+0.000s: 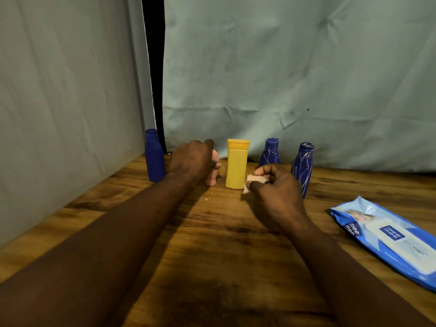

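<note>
My left hand (192,160) grips a small pink bottle (212,178) that stands on the wooden table (212,244); the hand hides most of it. Just right of it stands a yellow bottle (236,164) with a flat cap. My right hand (276,190) pinches a crumpled pale wipe (253,180) close to the yellow bottle's lower right side. A plain blue bottle (154,156) stands at the far left. Two blue bottles with white streaks (270,153) (303,166) stand to the right, the nearer one partly behind my right hand.
A blue pack of wet wipes (387,239) lies flat on the table at the right. Grey-green cloth (283,79) hangs behind the bottles and along the left side, with a dark gap between the sheets.
</note>
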